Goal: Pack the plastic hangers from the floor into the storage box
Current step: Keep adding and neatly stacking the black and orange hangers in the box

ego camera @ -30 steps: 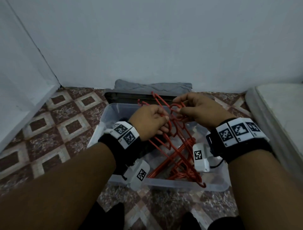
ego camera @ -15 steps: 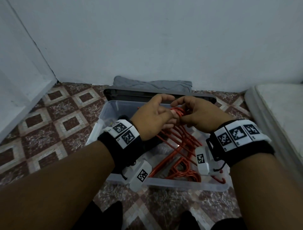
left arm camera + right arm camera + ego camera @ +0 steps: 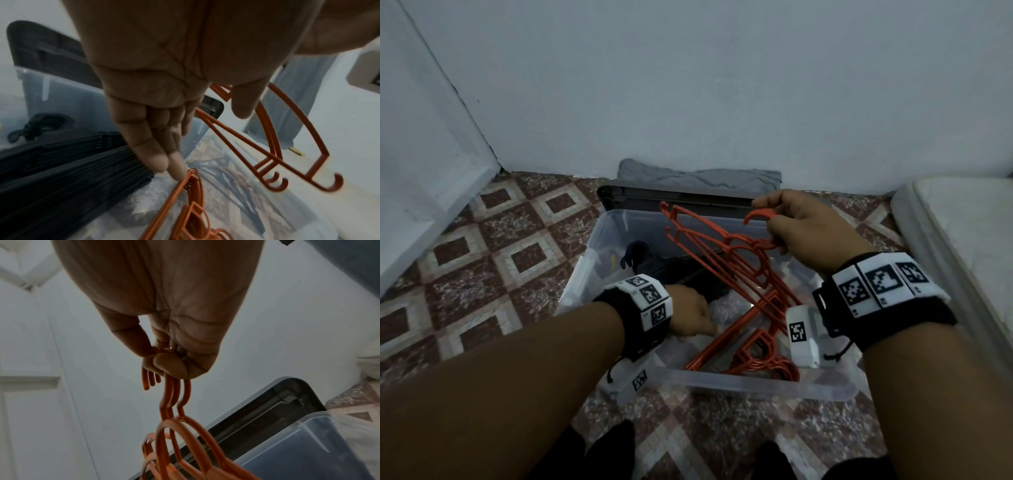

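Note:
A clear storage box (image 3: 756, 387) stands on the tiled floor in front of me. My right hand (image 3: 770, 219) pinches the hooks of three orange hangers (image 3: 715, 246) and holds them tilted above the box's far right. In the right wrist view the hooks (image 3: 174, 394) hang from the curled fingers of the right hand (image 3: 164, 363). More orange hangers (image 3: 756, 353) lie in the box's near part. My left hand (image 3: 702, 329) reaches down inside. Its straight fingertips (image 3: 176, 170) touch the end of the lying orange hangers (image 3: 191, 178). Black hangers (image 3: 72, 170) are stacked at the box's left.
The box's dark lid (image 3: 674, 197) lies behind it, with a folded grey cloth (image 3: 698, 178) against the wall. A white mattress (image 3: 955, 219) runs along the right. A white panel (image 3: 431, 154) closes the left side. Patterned tiles (image 3: 500, 246) lie left of the box.
The left hand has let go of the hooks and dropped into the box. The right hand has lifted the hooks up and to the right, tilting those hangers.

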